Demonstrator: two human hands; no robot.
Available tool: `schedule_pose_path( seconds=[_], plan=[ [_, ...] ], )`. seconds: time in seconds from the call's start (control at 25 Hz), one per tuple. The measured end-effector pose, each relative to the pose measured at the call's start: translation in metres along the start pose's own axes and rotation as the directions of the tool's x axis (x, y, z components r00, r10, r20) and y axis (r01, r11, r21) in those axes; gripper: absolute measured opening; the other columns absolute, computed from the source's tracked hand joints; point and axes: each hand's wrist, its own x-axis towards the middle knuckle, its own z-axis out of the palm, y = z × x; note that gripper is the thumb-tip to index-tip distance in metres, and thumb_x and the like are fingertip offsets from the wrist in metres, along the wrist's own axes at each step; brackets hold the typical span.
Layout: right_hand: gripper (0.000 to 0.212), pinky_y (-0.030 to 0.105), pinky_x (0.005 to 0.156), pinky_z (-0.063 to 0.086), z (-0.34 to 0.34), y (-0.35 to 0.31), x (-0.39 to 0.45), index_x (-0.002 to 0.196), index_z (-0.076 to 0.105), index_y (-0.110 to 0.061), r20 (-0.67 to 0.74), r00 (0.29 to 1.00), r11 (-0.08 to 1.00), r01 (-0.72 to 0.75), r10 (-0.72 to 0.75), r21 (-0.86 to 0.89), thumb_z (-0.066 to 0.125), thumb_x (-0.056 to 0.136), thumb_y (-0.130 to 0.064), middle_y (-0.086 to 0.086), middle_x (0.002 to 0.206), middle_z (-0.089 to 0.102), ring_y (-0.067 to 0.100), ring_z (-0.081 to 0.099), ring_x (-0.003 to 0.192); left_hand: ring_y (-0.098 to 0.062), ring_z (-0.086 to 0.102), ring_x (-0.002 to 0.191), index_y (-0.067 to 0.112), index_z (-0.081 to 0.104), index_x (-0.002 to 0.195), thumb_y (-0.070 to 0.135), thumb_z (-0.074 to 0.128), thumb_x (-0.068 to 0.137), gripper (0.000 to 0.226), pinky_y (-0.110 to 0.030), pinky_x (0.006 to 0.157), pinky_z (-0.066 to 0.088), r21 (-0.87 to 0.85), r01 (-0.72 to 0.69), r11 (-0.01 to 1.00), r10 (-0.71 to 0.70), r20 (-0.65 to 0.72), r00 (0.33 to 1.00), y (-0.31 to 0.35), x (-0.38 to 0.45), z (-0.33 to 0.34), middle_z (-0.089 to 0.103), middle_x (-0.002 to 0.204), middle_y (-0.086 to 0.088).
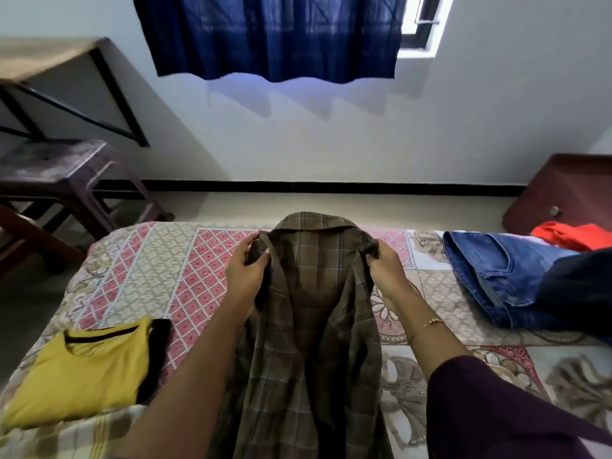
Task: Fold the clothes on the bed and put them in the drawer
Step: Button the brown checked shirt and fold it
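- standing at the bed (pixel 139 260), the person reaches both bare forearms forward over the patterned bedspread, hands at about the same height and set apart.
- left hand (pixel 246 270) pinches one shoulder of a brown plaid shirt (pixel 308 326), thumb on top and fingers curled round the cloth beside the collar.
- right hand (pixel 385 270) grips the other shoulder the same way, knuckles up, fingers closed over a bunched fold; a thin bracelet (pixel 430 323) sits on that wrist, and a dark purple sleeve (pixel 490 409) covers the arm nearer the elbow.
- the shirt hangs between the two hands, collar at the far end, body trailing down toward the person across the middle of the bed, its sides folding inward.
- a folded yellow top (pixel 86 376) with dark trim lies flat on the bed to the left, near the left forearm but not touching it.
- blue jeans (pixel 496 276) lie on the right side of the bed, with an orange-red garment (pixel 569 235) just past them and a dark garment (pixel 583 286) lying across their right end.
- a blue curtain (pixel 271 38) hangs on the wall beyond; a dark stool (pixel 56 167) stands off to the left.
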Motion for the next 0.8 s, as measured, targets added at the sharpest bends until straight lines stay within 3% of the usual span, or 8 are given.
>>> schedule_pose_path(
  seconds=[0.12, 0.2, 0.28, 0.4, 0.6, 0.68, 0.8],
  plan=[
    [0.016, 0.043, 0.090, 0.049, 0.018, 0.012, 0.042, 0.104, 0.059, -0.012, -0.105, 0.994, 0.999, 0.026, -0.030, -0.042, 0.049, 0.094, -0.004, 0.014, 0.109, 0.063, 0.030, 0.059, 0.103, -0.025, 0.058, 0.103, 0.013, 0.058, 0.124, 0.012, 0.057, 0.093, 0.030, -0.038, 0.089, 0.051, 0.107, 0.015, 0.994, -0.001, -0.129, 0.992, -0.019, 0.051, 0.018, 0.060, 0.115, -0.008],
    [0.017, 0.031, 0.086, 0.047, 0.034, 0.026, 0.075, 0.107, 0.062, -0.004, -0.149, 0.989, 0.992, 0.002, -0.020, -0.123, 0.056, 0.091, -0.005, 0.015, 0.111, 0.065, 0.028, 0.060, 0.105, -0.031, 0.058, 0.102, 0.006, 0.060, 0.117, 0.010, 0.053, 0.094, 0.025, -0.040, 0.086, 0.049, 0.312, 0.002, 0.950, 0.062, -0.195, 0.979, -0.041, 0.092, 0.025, 0.062, 0.112, -0.014],
    [0.018, 0.022, 0.078, 0.041, 0.050, 0.039, 0.099, 0.105, 0.065, -0.001, -0.155, 0.987, 0.980, 0.011, -0.042, -0.198, 0.062, 0.087, -0.006, 0.014, 0.109, 0.067, 0.025, 0.061, 0.105, -0.034, 0.056, 0.099, 0.000, 0.060, 0.111, 0.007, 0.048, 0.095, 0.021, -0.040, 0.079, 0.045, 0.481, -0.036, 0.876, 0.153, -0.206, 0.967, -0.060, 0.120, 0.030, 0.060, 0.108, -0.017],
    [0.021, 0.020, 0.074, 0.038, 0.076, 0.066, 0.134, 0.107, 0.064, -0.003, -0.179, 0.982, 0.961, 0.007, -0.058, -0.275, 0.063, 0.086, -0.005, 0.012, 0.104, 0.067, 0.024, 0.062, 0.099, -0.038, 0.052, 0.102, -0.002, 0.055, 0.115, 0.006, 0.045, 0.094, 0.024, -0.043, 0.078, 0.042, 0.668, -0.103, 0.737, 0.262, -0.141, 0.955, -0.092, 0.150, 0.043, 0.052, 0.116, -0.022],
    [0.013, 0.029, 0.062, 0.037, 0.101, 0.117, 0.169, 0.087, 0.051, -0.014, -0.237, 0.965, 0.891, -0.011, -0.109, -0.453, 0.060, 0.085, -0.004, 0.005, 0.085, 0.052, 0.023, 0.050, 0.077, -0.044, 0.051, 0.106, -0.003, 0.047, 0.117, 0.013, 0.049, 0.093, 0.029, -0.047, 0.086, 0.039, 0.743, -0.006, 0.669, 0.167, -0.143, 0.975, -0.151, 0.187, 0.056, 0.051, 0.117, -0.028],
    [0.004, 0.027, 0.063, 0.035, 0.104, 0.126, 0.173, 0.091, 0.058, -0.013, -0.208, 0.973, 0.845, -0.025, -0.103, -0.534, 0.059, 0.088, -0.010, 0.007, 0.095, 0.053, 0.024, 0.050, 0.081, -0.043, 0.052, 0.104, -0.004, 0.047, 0.113, 0.013, 0.049, 0.093, 0.027, -0.046, 0.085, 0.039, 0.735, 0.025, 0.678, 0.142, -0.164, 0.976, -0.166, 0.192, 0.055, 0.053, 0.115, -0.028],
    [0.015, 0.028, 0.075, 0.039, 0.103, 0.127, 0.176, 0.102, 0.063, -0.009, -0.148, 0.988, 0.830, -0.043, -0.048, -0.556, 0.055, 0.092, -0.017, 0.015, 0.111, 0.054, 0.030, 0.055, 0.098, -0.040, 0.048, 0.109, -0.006, 0.049, 0.113, 0.016, 0.050, 0.094, 0.028, -0.040, 0.087, 0.035, 0.682, 0.015, 0.732, 0.092, -0.120, 0.989, -0.171, 0.191, 0.055, 0.048, 0.120, -0.029]
  ],
)
